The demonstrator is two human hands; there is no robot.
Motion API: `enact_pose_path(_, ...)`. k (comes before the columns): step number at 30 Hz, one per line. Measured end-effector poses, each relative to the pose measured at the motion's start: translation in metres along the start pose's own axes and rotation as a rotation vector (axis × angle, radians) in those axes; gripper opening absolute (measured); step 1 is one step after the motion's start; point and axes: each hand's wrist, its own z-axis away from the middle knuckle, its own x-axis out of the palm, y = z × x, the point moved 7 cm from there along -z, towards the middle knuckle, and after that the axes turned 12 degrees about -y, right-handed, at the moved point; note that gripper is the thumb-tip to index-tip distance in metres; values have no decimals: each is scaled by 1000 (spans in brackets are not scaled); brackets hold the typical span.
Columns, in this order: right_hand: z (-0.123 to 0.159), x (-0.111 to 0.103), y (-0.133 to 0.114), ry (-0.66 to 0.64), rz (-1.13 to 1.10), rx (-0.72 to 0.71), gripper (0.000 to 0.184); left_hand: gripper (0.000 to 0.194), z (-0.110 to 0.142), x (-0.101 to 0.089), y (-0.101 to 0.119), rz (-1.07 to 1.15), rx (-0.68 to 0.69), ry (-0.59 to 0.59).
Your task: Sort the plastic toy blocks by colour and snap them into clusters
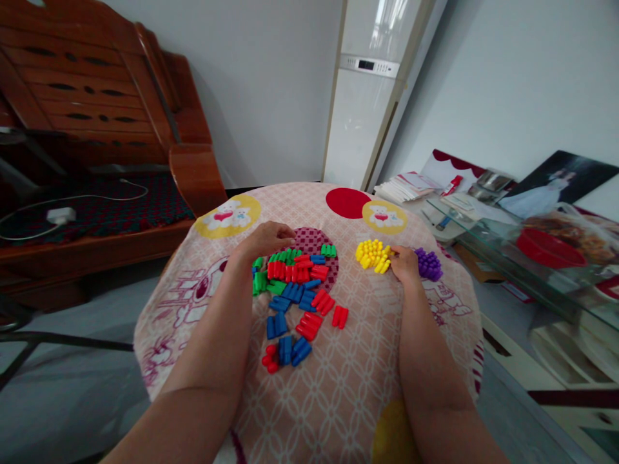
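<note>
A pile of small ribbed plastic pieces lies on the round table, with green pieces (260,283), red pieces (290,272) and blue pieces (277,325) mixed together. Over the far left side of that pile is my left hand (269,238), its fingers loosely stretched and nothing visible in them. Yellow pieces (371,255) form a tight cluster to the right. My right hand (405,263) is at this cluster's right edge, fingertips closed on a yellow piece. Just beyond it, to the right, sits a group of purple pieces (428,264).
A patterned cloth (358,367) covers the table. To the left stands a wooden bench (193,174) with a white charger (60,216) and cable. On the right, a glass shelf (483,238) holds papers, a red bowl (551,247) and a framed photo. A tall white cabinet unit (360,122) stands behind.
</note>
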Motion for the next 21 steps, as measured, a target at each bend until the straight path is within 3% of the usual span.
enact_pose_path(7, 2, -5, 14, 131, -207, 87, 26, 40, -1, 1, 0, 20, 1, -7)
enact_pose_path(12, 5, -13, 15, 264, -223, 114, 21, 41, -2, 2, -1, 17, 8, -5)
enact_pose_path(21, 6, -14, 0, 183, -107, 76, 35, 39, -3, 3, -3, 5, 8, -5)
